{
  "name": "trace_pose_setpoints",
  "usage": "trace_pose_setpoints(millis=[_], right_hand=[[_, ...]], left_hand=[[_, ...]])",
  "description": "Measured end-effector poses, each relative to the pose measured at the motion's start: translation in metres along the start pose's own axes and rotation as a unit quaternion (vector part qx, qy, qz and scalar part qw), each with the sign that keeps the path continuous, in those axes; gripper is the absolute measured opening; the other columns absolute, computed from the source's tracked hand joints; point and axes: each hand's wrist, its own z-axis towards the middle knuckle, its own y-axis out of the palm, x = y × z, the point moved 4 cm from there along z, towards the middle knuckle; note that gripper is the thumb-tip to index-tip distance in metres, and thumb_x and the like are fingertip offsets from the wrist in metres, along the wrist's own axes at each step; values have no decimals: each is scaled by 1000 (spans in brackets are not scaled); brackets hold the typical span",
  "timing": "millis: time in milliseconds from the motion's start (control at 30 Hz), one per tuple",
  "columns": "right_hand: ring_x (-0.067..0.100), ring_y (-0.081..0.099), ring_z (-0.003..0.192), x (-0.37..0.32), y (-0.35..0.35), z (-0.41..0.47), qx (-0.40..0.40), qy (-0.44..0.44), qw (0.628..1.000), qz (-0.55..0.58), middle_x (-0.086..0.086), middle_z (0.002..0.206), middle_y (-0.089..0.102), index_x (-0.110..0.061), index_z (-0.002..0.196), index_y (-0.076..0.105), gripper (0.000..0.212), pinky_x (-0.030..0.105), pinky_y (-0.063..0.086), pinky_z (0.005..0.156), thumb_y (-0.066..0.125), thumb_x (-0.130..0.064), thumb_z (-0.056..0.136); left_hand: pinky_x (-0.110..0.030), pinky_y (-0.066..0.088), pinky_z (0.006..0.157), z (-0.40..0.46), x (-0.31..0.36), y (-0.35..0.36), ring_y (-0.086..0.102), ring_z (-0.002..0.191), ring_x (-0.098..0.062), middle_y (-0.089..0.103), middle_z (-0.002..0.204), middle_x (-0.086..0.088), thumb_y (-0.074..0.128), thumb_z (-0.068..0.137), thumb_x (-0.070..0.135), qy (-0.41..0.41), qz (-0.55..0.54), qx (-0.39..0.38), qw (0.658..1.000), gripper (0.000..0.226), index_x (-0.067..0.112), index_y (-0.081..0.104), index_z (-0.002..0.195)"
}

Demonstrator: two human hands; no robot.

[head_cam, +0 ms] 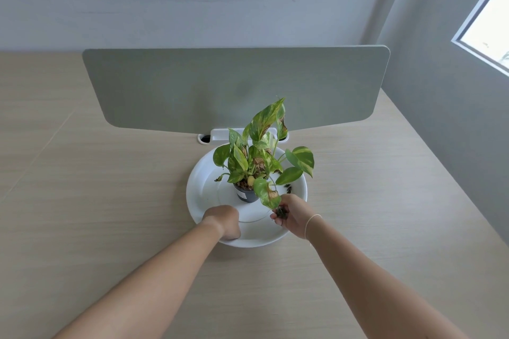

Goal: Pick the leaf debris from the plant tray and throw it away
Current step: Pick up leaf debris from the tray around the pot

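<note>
We are steadying the round white plastic plant tray (203,195) with our left hand (224,221), which is curling over its near rim — probably to keep it from sliding on the pale wooden desk (110,201). Our right hand (290,215) is pinching a small dark clump of leaf debris (281,212) just above the tray's near right side, under the leaves of the green variegated plant in its small dark pot (246,195). More dark bits (287,187) are lying in the tray — no bin is showing.

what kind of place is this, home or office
Probably an office or study desk, though a home workspace is possible. A grey divider panel stands clamped at the back of a pale wood-look desk, with a cable hole beside its bracket and a window at right.
</note>
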Motion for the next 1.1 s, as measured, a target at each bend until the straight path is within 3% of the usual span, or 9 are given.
trace_pose_setpoints(millis=[167,300,367,500,600,733,900,1100], right_hand=[[19,48,57,-1,-1,-4,0,-4,1000,0,7,66,43,-4,74,50,19,18,39,41,38,-3,88],[19,47,57,0,-2,-9,-3,-9,1000,6,7,66,42,-5,72,49,19,20,38,46,39,-2,89],[18,47,56,0,-4,-12,-5,-13,1000,8,6,66,42,-4,75,50,17,20,37,46,41,-3,88],[17,47,56,2,-10,-21,-2,-24,999,21,6,66,43,-2,82,55,16,17,39,41,40,-4,89],[17,46,56,4,-15,-30,-1,-31,999,44,6,67,42,-3,82,54,16,16,42,39,40,-4,90],[16,45,55,8,-32,-45,10,-41,997,68,4,66,43,-5,78,53,16,15,40,43,40,-5,88],[16,45,56,18,-65,-69,48,-51,991,111,5,66,43,-3,78,54,19,16,40,43,38,-5,89],[17,45,58,33,-116,-107,107,-76,976,174,5,66,42,-3,77,53,22,16,39,44,36,-5,91]], left_hand=[[-25,35,60,0,-2,0,46,72,-20,40,63,3,49,86,25,-5,-48,13,999,28,15,39,62],[-26,23,48,0,-1,-3,32,51,-14,34,56,2,49,85,28,-8,-229,27,973,37,16,31,54],[-26,22,49,-5,2,-5,29,50,-15,32,54,1,47,81,21,-19,-372,18,928,31,16,30,55],[-17,13,40,-18,13,1,20,44,-12,30,54,2,40,74,13,-58,-619,-50,781,21,19,28,58],[-15,18,38,-25,27,8,26,43,-11,39,53,2,39,76,12,-57,-712,-67,697,22,20,30,57],[-17,25,36,-36,52,10,35,40,-12,44,51,-1,37,77,7,-37,-779,-51,624,23,16,33,57],[-17,29,34,-44,85,10,35,40,-12,40,57,-3,35,80,3,-14,-808,-61,586,24,13,36,58],[-18,30,33,-48,139,12,27,51,-17,34,61,-4,25,79,-2,24,-774,-113,622,27,14,31,59]])
